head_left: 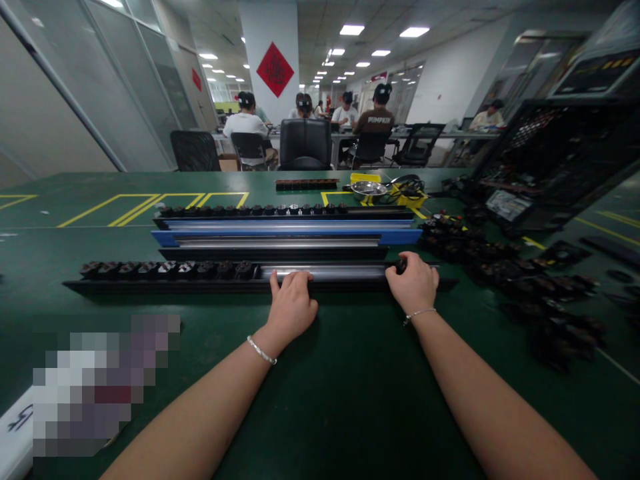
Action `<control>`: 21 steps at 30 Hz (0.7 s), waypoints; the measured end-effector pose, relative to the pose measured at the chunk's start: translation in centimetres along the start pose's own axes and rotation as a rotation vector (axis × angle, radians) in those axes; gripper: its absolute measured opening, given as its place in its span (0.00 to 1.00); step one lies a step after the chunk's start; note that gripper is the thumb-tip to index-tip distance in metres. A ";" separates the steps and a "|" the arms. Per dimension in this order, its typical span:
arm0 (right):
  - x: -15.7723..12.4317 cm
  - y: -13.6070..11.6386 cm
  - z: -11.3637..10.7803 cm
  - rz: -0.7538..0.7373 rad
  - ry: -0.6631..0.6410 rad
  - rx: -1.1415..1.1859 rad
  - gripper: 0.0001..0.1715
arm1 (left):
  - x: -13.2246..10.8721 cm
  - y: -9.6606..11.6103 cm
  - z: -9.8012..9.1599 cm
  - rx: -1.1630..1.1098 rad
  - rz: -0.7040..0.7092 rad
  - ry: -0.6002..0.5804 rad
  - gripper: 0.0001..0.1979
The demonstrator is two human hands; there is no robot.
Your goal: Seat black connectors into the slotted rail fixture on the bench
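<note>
A long black channel rail [345, 283] with a shiny inner face lies across the table in front of me. A row of small black blocks [147, 268], which look like socket modules, sits in its left half. My left hand [293, 303] grips the front edge of this rail near its middle, fingertips over the top. Further right, my right hand [414, 283] pinches a small black block [401, 266] at the right part of the rail. Its underside is hidden, so I cannot tell whether it touches the channel. Between the hands, the channel's bare inside shows.
Behind lie a blue-edged rail [400, 237] and another black rail with blocks [260, 211]. Loose black parts [540, 287] are heaped at right, near a dark open case [555, 160]. A metal bowl [369, 189] stands farther back. People [380, 120] sit beyond the table.
</note>
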State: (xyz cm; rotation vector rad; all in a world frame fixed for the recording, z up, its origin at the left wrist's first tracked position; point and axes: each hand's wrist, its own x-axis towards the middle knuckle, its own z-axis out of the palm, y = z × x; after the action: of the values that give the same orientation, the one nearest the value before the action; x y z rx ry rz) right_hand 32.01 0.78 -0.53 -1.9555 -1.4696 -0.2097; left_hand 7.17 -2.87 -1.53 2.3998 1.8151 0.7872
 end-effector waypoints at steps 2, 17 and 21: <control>0.1 0.1 0.0 0.009 0.000 -0.002 0.20 | 0.0 0.0 0.0 0.002 0.003 0.005 0.21; 0.5 0.8 -0.2 0.062 -0.011 -0.031 0.21 | 0.0 0.0 0.1 0.012 0.012 0.018 0.21; 0.5 0.8 -0.2 0.061 -0.014 -0.032 0.21 | 0.0 0.0 0.1 0.012 0.007 0.010 0.21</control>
State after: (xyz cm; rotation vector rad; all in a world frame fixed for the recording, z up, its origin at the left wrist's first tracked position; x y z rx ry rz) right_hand 32.97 0.97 -0.51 -2.0285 -1.4218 -0.1940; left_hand 7.19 -2.87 -1.63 2.4151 1.8206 0.7923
